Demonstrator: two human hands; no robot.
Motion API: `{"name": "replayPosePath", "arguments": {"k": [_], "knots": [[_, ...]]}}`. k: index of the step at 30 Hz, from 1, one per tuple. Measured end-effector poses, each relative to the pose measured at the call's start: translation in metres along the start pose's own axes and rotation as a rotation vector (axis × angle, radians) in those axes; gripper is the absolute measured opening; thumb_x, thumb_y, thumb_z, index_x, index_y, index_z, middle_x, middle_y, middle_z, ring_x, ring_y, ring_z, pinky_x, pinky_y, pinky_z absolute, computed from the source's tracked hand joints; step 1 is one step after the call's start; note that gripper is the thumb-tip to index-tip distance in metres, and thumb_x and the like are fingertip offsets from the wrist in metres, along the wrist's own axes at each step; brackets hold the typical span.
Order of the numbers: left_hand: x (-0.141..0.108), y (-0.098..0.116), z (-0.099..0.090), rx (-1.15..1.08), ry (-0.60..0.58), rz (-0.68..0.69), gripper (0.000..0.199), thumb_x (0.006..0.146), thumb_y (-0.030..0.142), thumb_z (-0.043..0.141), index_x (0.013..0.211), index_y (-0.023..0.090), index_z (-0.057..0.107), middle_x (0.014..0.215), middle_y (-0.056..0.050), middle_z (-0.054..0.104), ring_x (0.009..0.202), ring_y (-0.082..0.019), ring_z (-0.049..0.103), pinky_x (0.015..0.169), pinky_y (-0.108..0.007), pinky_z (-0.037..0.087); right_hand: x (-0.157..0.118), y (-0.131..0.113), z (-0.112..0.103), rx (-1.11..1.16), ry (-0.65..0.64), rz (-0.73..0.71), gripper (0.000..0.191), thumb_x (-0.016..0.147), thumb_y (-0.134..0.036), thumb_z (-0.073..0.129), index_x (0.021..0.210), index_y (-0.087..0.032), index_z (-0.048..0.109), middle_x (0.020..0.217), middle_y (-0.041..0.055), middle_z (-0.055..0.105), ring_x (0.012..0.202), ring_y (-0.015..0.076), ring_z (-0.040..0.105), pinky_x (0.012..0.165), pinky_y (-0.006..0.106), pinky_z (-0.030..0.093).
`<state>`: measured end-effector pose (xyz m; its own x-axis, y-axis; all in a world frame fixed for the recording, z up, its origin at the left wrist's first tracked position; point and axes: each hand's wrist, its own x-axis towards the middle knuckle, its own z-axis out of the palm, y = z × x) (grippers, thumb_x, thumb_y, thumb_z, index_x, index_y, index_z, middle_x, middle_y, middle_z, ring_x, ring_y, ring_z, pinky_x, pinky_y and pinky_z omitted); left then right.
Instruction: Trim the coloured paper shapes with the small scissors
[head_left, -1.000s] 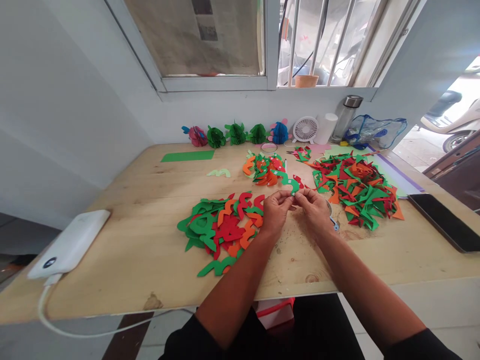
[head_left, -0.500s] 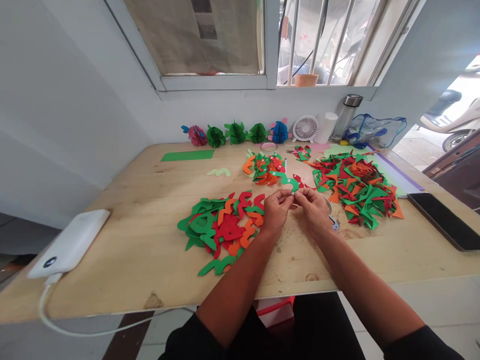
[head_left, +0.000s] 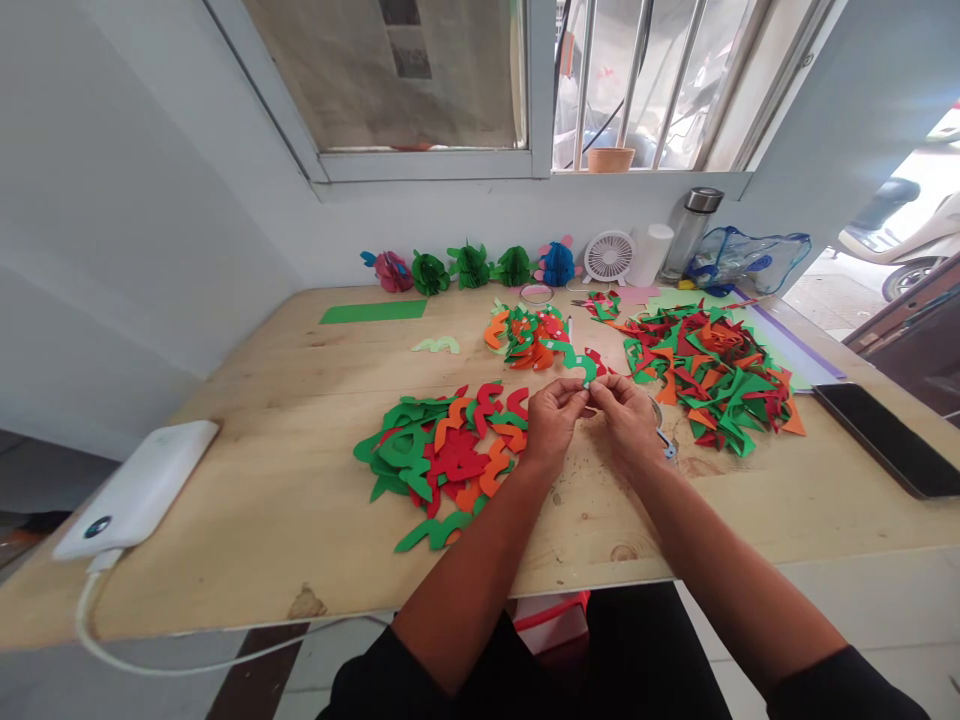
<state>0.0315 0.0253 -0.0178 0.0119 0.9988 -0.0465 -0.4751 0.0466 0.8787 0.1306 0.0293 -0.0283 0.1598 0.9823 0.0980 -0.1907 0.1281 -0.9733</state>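
Observation:
Both hands meet over the right middle of the table, fingertips pinched close together. Between them is a wavy green paper cutout [head_left: 580,364] with small white squares on it. My left hand [head_left: 555,418] grips its near end from the left, and my right hand [head_left: 624,412] pinches the same end from the right. The fingers hide that end. Left of my left hand spreads a pile of green, red and orange paper cutouts [head_left: 457,455]. Just beyond the hands lies a smaller heap of cutouts [head_left: 529,335], some with white squares. Partly behind my right hand is a light-blue-ended tool [head_left: 667,446].
Paper scraps [head_left: 720,370] are heaped at the right beside a phone [head_left: 889,438]. Along the wall stand folded paper figures [head_left: 471,266], a small fan [head_left: 609,257] and a glass bottle [head_left: 691,235]. A white power bank [head_left: 139,488] with a cable lies at the left edge.
The view has shifted very slightly. Both hands keep the same pinch on the green paper cutout, and nothing on the table has visibly moved.

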Motion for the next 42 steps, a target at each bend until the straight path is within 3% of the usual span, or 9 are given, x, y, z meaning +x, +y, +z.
{"name": "replayPosePath", "arguments": {"k": [19, 42], "knots": [[0.0023, -0.0097, 0.0004, -0.07, -0.012, -0.003, 0.031, 0.057, 0.032, 0.079, 0.074, 0.013, 0.061, 0.071, -0.002, 0.067, 0.061, -0.014, 0.064, 0.067, -0.03, 0.053, -0.0016, 0.001, 0.0033, 0.007, 0.065, -0.044, 0.023, 0.067, -0.039, 0.07, 0.07, -0.019, 0.061, 0.063, -0.003, 0.058, 0.06, 0.0112, 0.051, 0.057, 0.024, 0.043], [-0.0018, -0.0075, 0.0037, -0.102, 0.0, 0.008, 0.031, 0.058, 0.033, 0.079, 0.074, 0.012, 0.062, 0.071, -0.003, 0.068, 0.069, -0.016, 0.066, 0.072, -0.032, 0.053, -0.0018, 0.0046, 0.004, 0.054, 0.043, -0.008, 0.021, 0.068, -0.037, 0.07, 0.072, -0.018, 0.061, 0.065, -0.0034, 0.058, 0.06, 0.0104, 0.052, 0.06, 0.024, 0.043]]}}
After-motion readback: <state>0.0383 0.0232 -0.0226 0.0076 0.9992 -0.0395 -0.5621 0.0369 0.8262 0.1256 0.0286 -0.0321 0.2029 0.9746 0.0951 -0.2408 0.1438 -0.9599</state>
